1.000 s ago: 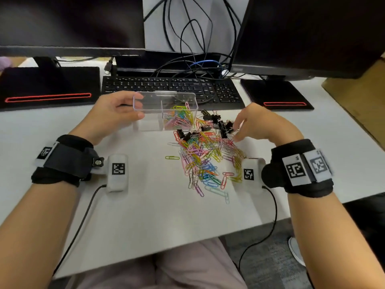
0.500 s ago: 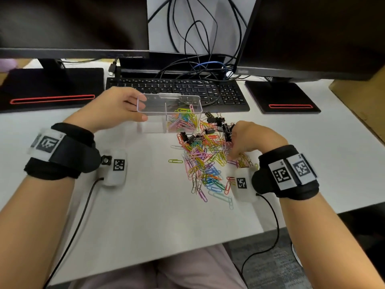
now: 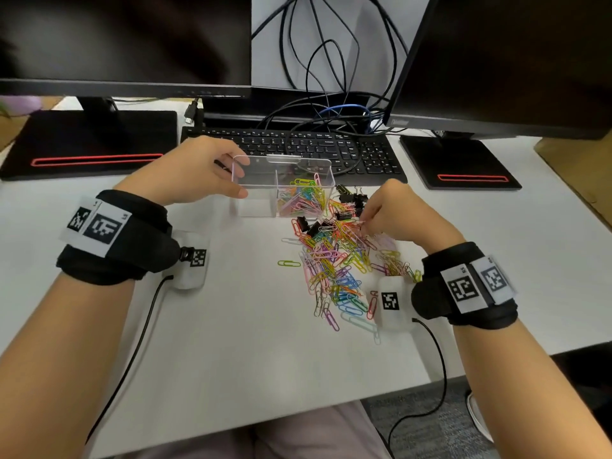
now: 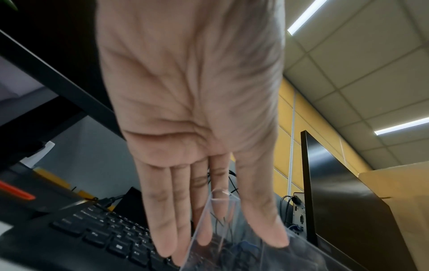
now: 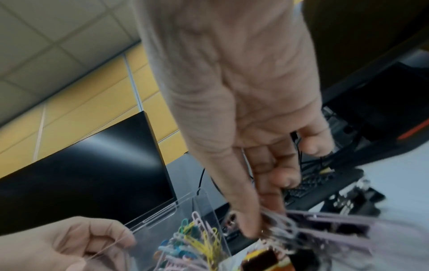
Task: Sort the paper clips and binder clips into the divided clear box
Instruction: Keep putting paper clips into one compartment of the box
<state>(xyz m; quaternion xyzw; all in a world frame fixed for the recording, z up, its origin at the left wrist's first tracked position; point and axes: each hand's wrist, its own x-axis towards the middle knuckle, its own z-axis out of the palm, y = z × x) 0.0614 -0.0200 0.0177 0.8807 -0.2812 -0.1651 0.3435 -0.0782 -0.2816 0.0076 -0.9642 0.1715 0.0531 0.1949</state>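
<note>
The divided clear box (image 3: 299, 167) stands in front of the keyboard, with coloured paper clips in its right compartment. My left hand (image 3: 233, 180) grips its left end wall, thumb on the near side and fingers on the far side; my left hand (image 4: 234, 243) shows the same hold around the box corner (image 4: 223, 199). A pile of coloured paper clips (image 3: 337, 263) lies to the box's right, with black binder clips (image 3: 352, 197) at its far edge. My right hand (image 3: 364, 221) pinches a small bunch of paper clips (image 5: 325, 225) at the top of the pile.
A black keyboard (image 3: 298, 147) lies right behind the box. Two monitors on black stands (image 3: 92, 140) (image 3: 460, 164) flank it, with tangled cables between them. A brown cardboard box (image 3: 583, 167) sits at the far right. Wrist-camera cables trail off the table's near edge.
My right hand came down from the binder clips into the paper clip pile and closed its fingertips on some clips. My left hand kept its hold on the box.
</note>
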